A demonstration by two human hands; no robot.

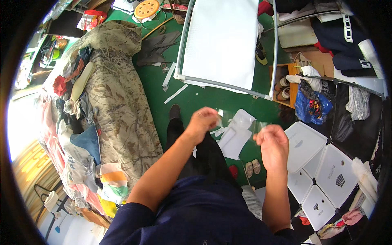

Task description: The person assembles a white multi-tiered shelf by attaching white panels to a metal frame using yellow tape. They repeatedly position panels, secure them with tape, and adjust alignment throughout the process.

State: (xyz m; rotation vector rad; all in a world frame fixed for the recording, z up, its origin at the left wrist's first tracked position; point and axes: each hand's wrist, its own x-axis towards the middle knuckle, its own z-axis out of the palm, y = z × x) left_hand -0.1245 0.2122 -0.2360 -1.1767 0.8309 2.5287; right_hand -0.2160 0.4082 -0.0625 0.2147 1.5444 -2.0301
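Observation:
My left hand (pixel 202 123) is closed in a pinch on a thin piece of see-through plastic (pixel 224 118). Opposite it, my right hand (pixel 272 143) also pinches see-through plastic (pixel 258 127), its fingers curled in. Whether the two bits are one sheet or separate cannot be made out. Both hands are raised in front of me, a gap between them. Below that gap, on the green floor, lie white sheets or packaging (pixel 233 141), partly crumpled. Beyond the hands stands a grey tubular frame (pixel 220 83) around a white panel (pixel 220 36).
A camouflage-patterned cover (pixel 118 85) with piled clothes and bags fills the left. White storage panels (pixel 302 143) stand at right, near a blue plastic bag (pixel 312 104) and a wooden shoe box (pixel 294 69). White strips (pixel 175 94) and pale shoes (pixel 253 167) lie on the floor.

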